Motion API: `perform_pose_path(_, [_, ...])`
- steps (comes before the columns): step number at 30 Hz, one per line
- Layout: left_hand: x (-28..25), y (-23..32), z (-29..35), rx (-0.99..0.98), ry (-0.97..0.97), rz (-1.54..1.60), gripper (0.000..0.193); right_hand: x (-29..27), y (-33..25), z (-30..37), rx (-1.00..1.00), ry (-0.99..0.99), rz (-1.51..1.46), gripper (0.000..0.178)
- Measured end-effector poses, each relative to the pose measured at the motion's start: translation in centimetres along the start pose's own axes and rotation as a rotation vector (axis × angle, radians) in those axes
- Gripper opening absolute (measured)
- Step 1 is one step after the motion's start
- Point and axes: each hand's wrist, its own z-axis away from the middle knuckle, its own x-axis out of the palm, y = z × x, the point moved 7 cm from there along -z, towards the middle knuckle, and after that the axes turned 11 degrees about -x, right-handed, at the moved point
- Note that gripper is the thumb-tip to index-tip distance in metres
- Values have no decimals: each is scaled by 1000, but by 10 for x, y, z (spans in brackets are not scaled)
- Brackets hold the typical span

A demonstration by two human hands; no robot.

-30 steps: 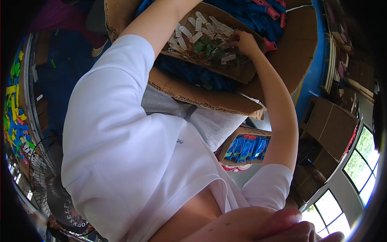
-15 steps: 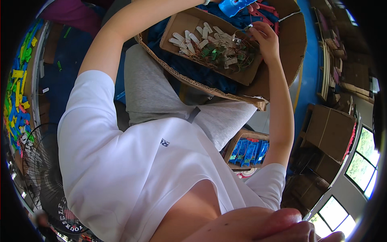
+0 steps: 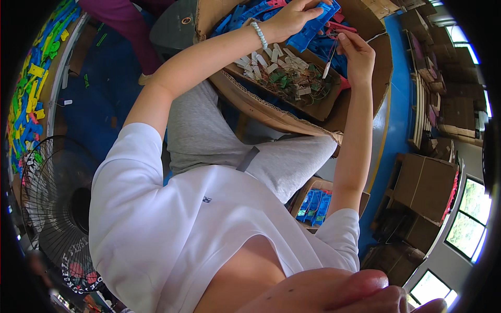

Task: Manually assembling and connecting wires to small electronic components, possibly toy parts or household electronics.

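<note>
A blue plastic housing is gripped by my left hand, which wears a beaded bracelet. Beside it, my right hand pinches thin wires between thumb and fingertips, close to the housing. From the wires dangles a small whitish piece. Below both hands lies a shallow cardboard tray with several white plastic pieces, green circuit boards and tangled wires. Whether the wires join the housing, I cannot tell.
The tray sits inside a large cardboard box over blue and red plastic parts. A smaller box of blue parts stands by my right leg. To the left are a black fan, coloured parts and another person's leg.
The blue housing and my left hand have come further into view and lower. My right hand has shifted slightly right, and the whitish piece now hangs clear below the wires. The view has shifted.
</note>
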Motion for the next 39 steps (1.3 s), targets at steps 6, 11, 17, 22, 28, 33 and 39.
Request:
perform_pose_path(6, [-16, -22, 0, -180, 248, 518, 19, 34, -4, -4, -40, -39, 42, 14])
perform_pose_path(11, [-17, -29, 0, -171, 273, 544, 12, 44, 9, -4, 0, 59, -134, 15])
perform_pose_path(17, [-22, -33, 5, -178, 284, 489, 10, 47, 13, -7, -70, 51, 152, 15])
perform_pose_path(22, [-23, -33, 6, -193, 274, 473, 9, 53, 24, -4, 58, 111, -77, 17])
perform_pose_path(28, [-2, -26, 12, -247, 119, 473, 22, 34, 35, -2, 61, 267, -239, 16])
perform_pose_path(33, [-7, -27, 13, -265, 140, 173, 24, 35, 32, 1, 65, 290, -316, 19])
perform_pose_path(39, [1, -13, 16, -228, 107, 160, 23, 31, 31, 3, 92, 314, -430, 24])
